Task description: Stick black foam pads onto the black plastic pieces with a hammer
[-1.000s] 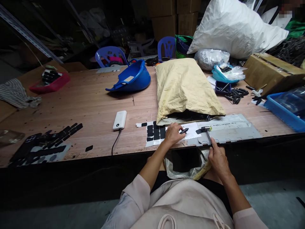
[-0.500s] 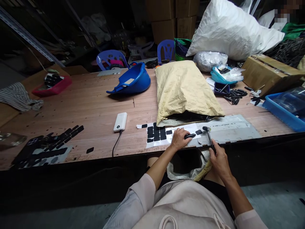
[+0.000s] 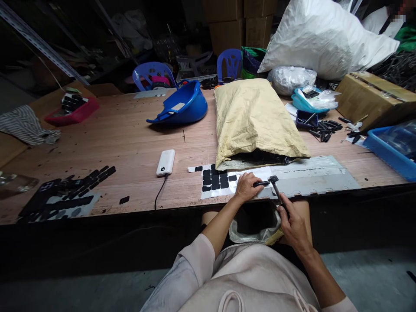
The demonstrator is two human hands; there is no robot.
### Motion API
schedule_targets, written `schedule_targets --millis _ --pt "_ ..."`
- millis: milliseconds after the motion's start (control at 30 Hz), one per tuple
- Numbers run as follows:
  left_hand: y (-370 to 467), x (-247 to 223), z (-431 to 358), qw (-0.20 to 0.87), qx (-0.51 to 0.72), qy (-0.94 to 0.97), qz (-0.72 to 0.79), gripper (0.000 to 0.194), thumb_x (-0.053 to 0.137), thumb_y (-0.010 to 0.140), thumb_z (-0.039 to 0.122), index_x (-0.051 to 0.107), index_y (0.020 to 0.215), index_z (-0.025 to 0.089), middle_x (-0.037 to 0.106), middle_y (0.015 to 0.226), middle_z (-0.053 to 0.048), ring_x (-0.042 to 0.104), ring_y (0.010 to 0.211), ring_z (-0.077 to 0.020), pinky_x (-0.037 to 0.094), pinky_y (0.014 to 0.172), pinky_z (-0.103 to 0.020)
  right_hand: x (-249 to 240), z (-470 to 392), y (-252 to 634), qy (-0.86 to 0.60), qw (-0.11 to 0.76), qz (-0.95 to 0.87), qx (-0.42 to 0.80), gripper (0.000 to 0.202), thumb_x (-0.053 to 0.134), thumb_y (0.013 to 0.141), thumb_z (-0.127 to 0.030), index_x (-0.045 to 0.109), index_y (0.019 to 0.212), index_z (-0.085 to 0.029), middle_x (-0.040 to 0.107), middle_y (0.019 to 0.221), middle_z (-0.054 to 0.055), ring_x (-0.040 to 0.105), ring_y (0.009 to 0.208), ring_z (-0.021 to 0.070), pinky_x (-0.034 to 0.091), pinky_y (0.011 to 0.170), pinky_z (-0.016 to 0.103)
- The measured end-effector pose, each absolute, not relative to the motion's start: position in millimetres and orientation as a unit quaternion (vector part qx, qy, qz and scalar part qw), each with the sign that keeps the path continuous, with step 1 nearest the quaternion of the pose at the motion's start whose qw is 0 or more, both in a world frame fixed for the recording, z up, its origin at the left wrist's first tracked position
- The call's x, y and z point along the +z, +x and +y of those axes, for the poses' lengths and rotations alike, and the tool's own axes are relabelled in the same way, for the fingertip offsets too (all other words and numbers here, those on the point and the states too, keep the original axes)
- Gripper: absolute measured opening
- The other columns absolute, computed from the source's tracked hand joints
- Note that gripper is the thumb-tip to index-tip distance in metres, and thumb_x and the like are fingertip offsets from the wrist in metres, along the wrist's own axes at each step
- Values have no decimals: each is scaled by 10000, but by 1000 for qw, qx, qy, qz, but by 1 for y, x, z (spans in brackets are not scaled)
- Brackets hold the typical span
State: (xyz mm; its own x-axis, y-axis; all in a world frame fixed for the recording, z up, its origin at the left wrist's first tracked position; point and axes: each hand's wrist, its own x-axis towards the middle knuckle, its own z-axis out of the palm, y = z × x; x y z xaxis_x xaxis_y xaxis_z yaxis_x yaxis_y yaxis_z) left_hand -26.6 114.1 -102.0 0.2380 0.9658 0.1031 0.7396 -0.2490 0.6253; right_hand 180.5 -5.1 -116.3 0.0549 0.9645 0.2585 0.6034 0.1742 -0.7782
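Note:
Near the table's front edge, my left hand pinches a small black part that lies over a white sheet. My right hand is wrapped round the dark handle of a small hammer, whose head is at the right end of the black part. Black rounded pads sit in rows on the white sheet left of my left hand. Behind my hands lies a yellow woven sack, its open mouth facing me with dark pieces inside. A grey plate extends to the right.
A white power bank with a cable lies on the table. A blue basin stands behind it. Black strips are at left, a blue tray and a cardboard box at right. An open bag sits below the edge.
The hammer and my right hand have moved left, bringing the hammer head to the black part. My left hand keeps its hold. The view has shifted slightly.

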Motion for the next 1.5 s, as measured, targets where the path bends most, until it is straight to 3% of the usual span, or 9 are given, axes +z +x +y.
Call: schedule_targets --millis 533,800,933,1067,1500 --pt "-26 -94 113 248 237 747 569 203 822 886 332 829 1085 292 717 1023 -41 594 1070 -259 485 1010 -410 -113 -1 170 -552 401 -690 242 513 488 1045 -321 636 1526 -222 722 1432 106 701 1294 238 579 1113 406" --pt "-27 -96 113 243 254 751 559 185 809 878 312 825 1055 262 740 1031 -44 615 1065 -263 491 1012 -408 -102 10 192 -661 370 -634 155 532 487 1025 -365 638 1514 -223 734 1358 124 667 1258 275 545 1105 443" --pt "-29 -97 115 247 251 756 553 165 754 930 327 821 1066 262 741 1034 -42 619 1049 -251 483 1009 -403 -95 17 205 -740 278 -602 112 551 455 999 -284 645 1512 -227 723 1152 118 675 1042 264 568 918 388" --pt "-31 -97 114 249 244 761 546 184 698 981 345 819 1097 269 735 1044 -37 612 1049 -238 473 1001 -387 -89 19 205 -775 197 -589 118 560 477 1015 -280 606 1560 -262 681 1097 93 640 904 223 504 746 321" --pt "-31 -94 112 257 238 757 552 207 647 1015 353 814 1095 260 739 1061 -42 608 1063 -241 464 1006 -393 -87 19 203 -774 161 -602 115 580 468 1024 -265 569 1595 -260 686 1089 103 616 843 215 446 671 312"
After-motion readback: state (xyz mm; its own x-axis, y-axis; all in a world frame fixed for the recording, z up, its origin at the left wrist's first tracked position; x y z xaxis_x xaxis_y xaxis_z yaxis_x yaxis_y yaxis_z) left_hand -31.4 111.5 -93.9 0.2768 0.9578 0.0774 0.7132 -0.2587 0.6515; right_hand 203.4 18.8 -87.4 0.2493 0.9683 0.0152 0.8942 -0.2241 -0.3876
